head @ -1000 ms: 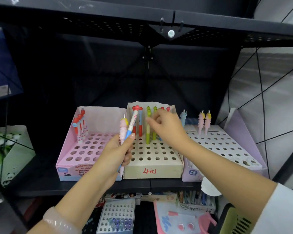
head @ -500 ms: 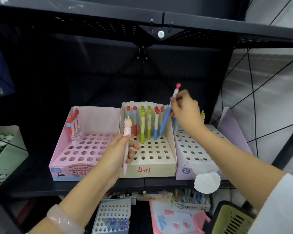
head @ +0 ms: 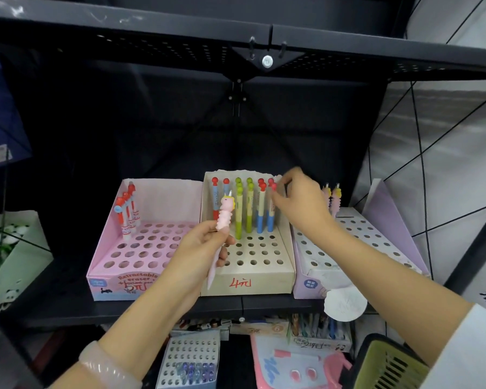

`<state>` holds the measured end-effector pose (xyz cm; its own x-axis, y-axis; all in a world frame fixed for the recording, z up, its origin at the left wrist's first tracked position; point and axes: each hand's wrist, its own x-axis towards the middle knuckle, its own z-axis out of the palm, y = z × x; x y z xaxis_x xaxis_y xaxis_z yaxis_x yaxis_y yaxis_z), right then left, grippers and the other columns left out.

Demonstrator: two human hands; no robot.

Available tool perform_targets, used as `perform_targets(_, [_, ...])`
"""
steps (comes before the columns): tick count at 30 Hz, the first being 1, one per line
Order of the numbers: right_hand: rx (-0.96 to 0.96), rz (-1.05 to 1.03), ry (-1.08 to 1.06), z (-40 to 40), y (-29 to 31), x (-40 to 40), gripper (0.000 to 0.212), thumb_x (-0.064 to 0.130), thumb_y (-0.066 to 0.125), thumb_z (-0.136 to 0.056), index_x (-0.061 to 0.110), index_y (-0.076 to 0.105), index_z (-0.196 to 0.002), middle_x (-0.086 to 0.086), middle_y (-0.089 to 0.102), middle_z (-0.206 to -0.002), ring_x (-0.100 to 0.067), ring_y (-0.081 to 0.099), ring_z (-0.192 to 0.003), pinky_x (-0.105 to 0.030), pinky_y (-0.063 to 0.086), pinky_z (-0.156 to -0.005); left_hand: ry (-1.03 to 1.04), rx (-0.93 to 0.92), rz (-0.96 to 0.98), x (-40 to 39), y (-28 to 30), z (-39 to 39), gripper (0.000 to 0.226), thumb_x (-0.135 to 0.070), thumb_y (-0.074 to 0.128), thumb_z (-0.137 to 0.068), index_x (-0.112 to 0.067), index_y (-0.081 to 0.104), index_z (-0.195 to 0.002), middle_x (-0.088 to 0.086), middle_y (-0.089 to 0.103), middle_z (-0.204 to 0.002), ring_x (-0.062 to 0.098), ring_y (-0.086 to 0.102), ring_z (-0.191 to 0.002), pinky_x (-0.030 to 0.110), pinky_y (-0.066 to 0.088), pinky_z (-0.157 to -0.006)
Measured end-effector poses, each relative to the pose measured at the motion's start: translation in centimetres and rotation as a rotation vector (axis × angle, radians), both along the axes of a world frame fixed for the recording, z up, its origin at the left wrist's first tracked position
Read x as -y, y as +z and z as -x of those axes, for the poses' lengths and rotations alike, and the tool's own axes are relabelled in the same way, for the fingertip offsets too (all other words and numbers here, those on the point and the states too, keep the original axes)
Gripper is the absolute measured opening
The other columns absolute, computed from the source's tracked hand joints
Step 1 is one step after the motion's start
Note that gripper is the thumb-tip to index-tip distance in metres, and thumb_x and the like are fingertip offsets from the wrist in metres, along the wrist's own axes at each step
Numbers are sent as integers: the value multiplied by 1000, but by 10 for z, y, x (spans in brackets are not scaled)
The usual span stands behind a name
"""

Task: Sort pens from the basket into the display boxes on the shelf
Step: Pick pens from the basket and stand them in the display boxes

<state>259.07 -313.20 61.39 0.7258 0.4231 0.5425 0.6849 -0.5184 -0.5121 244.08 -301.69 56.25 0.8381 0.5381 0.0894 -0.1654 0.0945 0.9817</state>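
Note:
Three display boxes with peg holes stand on the black shelf: a pink box point(head: 107, 269), a beige box point(head: 264, 284) and a lilac box point(head: 382, 237). My left hand point(head: 199, 248) grips a pink unicorn pen point(head: 225, 213) upright in front of the beige box. My right hand point(head: 300, 200) reaches over that box's back right corner, fingertips pinched on a red-capped blue pen point(head: 271, 217) that stands in a hole beside several other pens. The green basket point(head: 390, 366) shows at the bottom right.
Red pens point(head: 127, 214) stand in the pink box's back left corner, and two unicorn pens point(head: 333, 200) stand at the lilac box's back. The upper shelf point(head: 264, 32) hangs close overhead. A round white tag point(head: 345, 306) sticks out at the shelf edge. More stationery fills the lower shelf.
My right hand took the blue pen from my left hand, carried it right, then lowered it into the beige box's back row. My left hand keeps only the unicorn pen.

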Motion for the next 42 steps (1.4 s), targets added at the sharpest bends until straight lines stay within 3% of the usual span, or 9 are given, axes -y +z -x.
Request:
perform_targets(3, [-232,-102,303,23,5,0,12,36,57,-90,24,58,-87,10,59,-74,3,54,-61,-11,40,-56,-20,20,-5,9,3,-5,11,-10,51,-93,-12,62,-97,-6,64,-65,5,49,-51,17,43,-47])
perform_targets(6, [-427,-12,499,37,2,1,15,36,57,-90,23,65,-86,-13,68,-85,-10,58,-70,-26,48,-64,-61,21,-34,23,8,-12,12,-13,52,-94,-14,62,-99,-7,66,-65,6,53,-55,18,46,-51])
perform_targets(10, [-445,-222,464,23,5,16,15,23,54,-94,16,67,-93,-2,70,-81,-5,61,-70,-18,50,-63,-57,13,-121,36,11,-20,18,-19,52,-94,-27,56,-110,-12,71,-90,2,66,-80,13,49,-63])
perform_targets(15, [-438,-561,204,-33,24,61,19,22,41,-100,14,59,-99,4,64,-83,-2,64,-69,-12,51,-59,-9,-23,-421,40,9,-28,30,-22,50,-94,-36,47,-120,-21,50,-117,-14,48,-96,1,41,-60])
perform_targets(18, [-283,-493,-35,-71,26,86,22,20,42,-99,11,56,-114,-3,65,-90,-20,64,-89,-34,54,-83,-29,-33,-530,44,8,-38,30,-20,50,-94,-35,47,-120,-18,48,-122,-2,45,-115,6,36,-79])
perform_targets(21, [-123,-386,-150,-95,22,100,24,16,43,-98,4,54,-117,-20,66,-92,-28,61,-82,-49,52,-81,-53,-34,-594,50,8,-47,34,-18,50,-94,-31,46,-126,-18,47,-124,1,41,-118,-2,37,-68])
perform_targets(25, [-19,-154,-189,-116,8,107,25,10,44,-97,-1,54,-116,-12,61,-89,-24,56,-79,-36,49,-72,-68,-36,-623,58,9,-56,36,-20,50,-94,-29,45,-129,-22,45,-122,-3,39,-117,15,31,-95])
perform_targets(36, [24,38,-206,-125,-10,105,27,15,41,-98,3,50,-121,-19,63,-105,-34,60,-92,-32,45,-73,-126,-59,-622,64,3,-64,34,-17,50,-93,-46,44,-110,-24,48,-121,-3,41,-121,19,30,-98])
perform_targets(42, [-48,133,-202,-124,-16,103,28,17,39,-99,1,50,-120,-20,63,-95,-27,57,-78,-29,41,-66,-139,-62,-597,68,2,-63,36,-13,50,-93,-46,45,-108,-27,47,-116,-5,41,-119,20,32,-100])
